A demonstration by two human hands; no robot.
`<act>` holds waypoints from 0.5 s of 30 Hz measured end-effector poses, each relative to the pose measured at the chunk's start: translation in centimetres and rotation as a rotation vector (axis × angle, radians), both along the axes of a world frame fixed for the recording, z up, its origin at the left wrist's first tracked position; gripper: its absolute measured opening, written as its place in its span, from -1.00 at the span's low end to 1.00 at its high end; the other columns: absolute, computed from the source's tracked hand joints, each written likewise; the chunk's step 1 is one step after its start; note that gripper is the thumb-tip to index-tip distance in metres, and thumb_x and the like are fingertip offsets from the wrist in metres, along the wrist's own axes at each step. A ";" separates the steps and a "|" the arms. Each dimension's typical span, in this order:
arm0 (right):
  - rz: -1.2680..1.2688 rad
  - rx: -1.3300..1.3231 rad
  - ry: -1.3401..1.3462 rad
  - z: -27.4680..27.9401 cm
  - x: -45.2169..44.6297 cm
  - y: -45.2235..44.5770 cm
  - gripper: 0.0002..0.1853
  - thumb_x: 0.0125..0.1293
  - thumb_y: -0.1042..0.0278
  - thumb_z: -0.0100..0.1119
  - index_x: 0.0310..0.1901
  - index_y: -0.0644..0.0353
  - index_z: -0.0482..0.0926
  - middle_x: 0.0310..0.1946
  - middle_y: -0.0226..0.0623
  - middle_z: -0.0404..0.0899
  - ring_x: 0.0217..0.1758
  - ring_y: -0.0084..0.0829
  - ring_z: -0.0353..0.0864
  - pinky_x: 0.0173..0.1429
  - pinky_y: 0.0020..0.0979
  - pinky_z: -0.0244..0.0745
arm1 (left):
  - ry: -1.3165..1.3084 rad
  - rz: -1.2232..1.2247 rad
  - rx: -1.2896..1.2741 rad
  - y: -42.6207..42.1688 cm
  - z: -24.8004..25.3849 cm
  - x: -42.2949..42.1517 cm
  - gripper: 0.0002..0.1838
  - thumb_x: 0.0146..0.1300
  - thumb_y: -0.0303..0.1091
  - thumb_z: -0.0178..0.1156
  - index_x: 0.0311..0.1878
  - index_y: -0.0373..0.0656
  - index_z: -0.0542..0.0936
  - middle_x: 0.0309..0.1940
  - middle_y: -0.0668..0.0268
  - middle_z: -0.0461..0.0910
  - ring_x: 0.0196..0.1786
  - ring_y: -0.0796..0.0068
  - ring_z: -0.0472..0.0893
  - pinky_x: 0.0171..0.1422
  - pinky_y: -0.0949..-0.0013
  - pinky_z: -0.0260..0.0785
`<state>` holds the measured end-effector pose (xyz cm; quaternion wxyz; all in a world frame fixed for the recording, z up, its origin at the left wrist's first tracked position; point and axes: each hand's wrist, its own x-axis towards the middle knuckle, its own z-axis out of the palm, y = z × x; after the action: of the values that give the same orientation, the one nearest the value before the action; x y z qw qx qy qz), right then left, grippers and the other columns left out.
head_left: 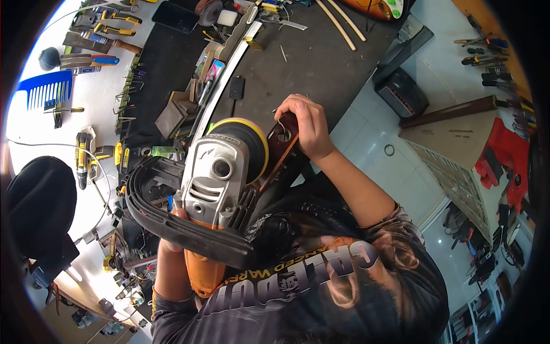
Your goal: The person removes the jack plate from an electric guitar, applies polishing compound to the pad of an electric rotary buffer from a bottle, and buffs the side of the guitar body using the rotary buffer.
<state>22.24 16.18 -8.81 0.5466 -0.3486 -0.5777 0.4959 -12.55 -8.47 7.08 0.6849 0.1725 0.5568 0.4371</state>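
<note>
An orange and silver power polisher point(213, 178) with a black D-shaped handle and a round yellow-edged pad point(264, 150) is held up before my chest. My left hand point(169, 245) is closed around it, largely hidden behind the handle and casing. My right hand point(306, 123) grips the far end of a glossy dark red-brown wooden piece point(276, 150), fingers curled over its edge. A pale wire shows at an opening in that piece. The pad's edge lies close beside the wood; I cannot tell whether they touch. The polisher hides part of the piece.
A dark workbench point(309, 63) carries a long metal straightedge point(226, 77), sanding blocks point(176, 113), a phone point(175, 17) and two wooden sticks point(344, 26). Tools line the left wall, including a drill point(84, 155). A black speaker-like box point(401, 94) stands on the tiled floor.
</note>
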 end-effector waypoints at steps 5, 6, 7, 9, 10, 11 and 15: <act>0.004 0.024 -0.012 -0.1 0.0 0.2 -0.46 0.76 0.26 -0.23 -0.35 0.27 0.67 -0.37 -0.11 0.68 -0.24 -0.03 0.66 0.04 -0.10 0.56 | -0.167 0.072 -0.015 -0.1 1.0 -0.1 -0.08 0.61 0.33 0.32 0.68 -0.29 0.50 0.42 -0.01 0.78 0.37 0.08 0.81 0.49 -0.03 0.68; 0.005 0.026 -0.019 -0.1 0.1 0.3 -0.46 0.76 0.26 -0.23 -0.35 0.27 0.67 -0.37 -0.11 0.68 -0.24 -0.03 0.66 0.04 -0.10 0.56 | -0.211 0.094 -0.026 0.1 1.1 0.1 -0.10 0.64 0.33 0.28 0.67 -0.28 0.51 0.42 -0.01 0.79 0.36 0.09 0.82 0.48 -0.03 0.69; 0.004 0.017 -0.011 0.0 0.1 0.3 -0.47 0.75 0.27 -0.23 -0.35 0.27 0.66 -0.37 -0.11 0.68 -0.25 -0.03 0.66 0.04 -0.10 0.56 | -0.250 0.118 -0.036 0.1 1.4 0.2 -0.12 0.68 0.34 0.25 0.67 -0.27 0.52 0.41 0.00 0.80 0.35 0.09 0.83 0.47 -0.04 0.70; 0.006 -0.002 0.002 0.1 0.1 0.1 -0.49 0.74 0.29 -0.21 -0.35 0.27 0.66 -0.38 -0.12 0.68 -0.25 -0.02 0.65 0.05 -0.09 0.56 | -0.283 0.139 -0.040 0.1 1.5 0.4 -0.16 0.75 0.34 0.18 0.66 -0.26 0.54 0.39 0.00 0.82 0.33 0.09 0.84 0.45 -0.04 0.71; 0.005 0.003 -0.002 0.0 0.1 0.2 -0.49 0.74 0.30 -0.21 -0.35 0.26 0.66 -0.38 -0.12 0.68 -0.25 -0.02 0.65 0.05 -0.09 0.56 | -0.294 0.132 -0.032 0.1 1.5 0.4 -0.18 0.74 0.34 0.19 0.63 -0.26 0.58 0.36 -0.01 0.83 0.32 0.10 0.84 0.46 -0.03 0.71; 0.003 0.008 -0.006 -0.1 0.0 0.3 -0.50 0.74 0.30 -0.20 -0.35 0.26 0.66 -0.38 -0.12 0.68 -0.25 -0.01 0.65 0.05 -0.08 0.56 | -0.211 0.088 0.001 0.1 1.4 0.2 -0.24 0.75 0.31 0.19 0.55 -0.25 0.61 0.29 0.03 0.83 0.25 0.14 0.83 0.39 0.01 0.69; 0.000 0.024 -0.016 -0.6 -0.4 0.6 -0.51 0.73 0.31 -0.19 -0.35 0.25 0.67 -0.37 -0.12 0.69 -0.24 -0.01 0.66 0.05 -0.07 0.57 | 0.341 -0.094 0.119 -0.8 1.8 0.4 -0.50 0.78 0.13 0.19 0.10 -0.22 0.66 -0.14 0.26 0.76 -0.13 0.40 0.70 -0.05 0.23 0.54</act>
<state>21.83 16.78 -9.40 0.5462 -0.3460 -0.5878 0.4863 -12.18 -9.27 8.92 0.5889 0.3100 0.6294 0.4012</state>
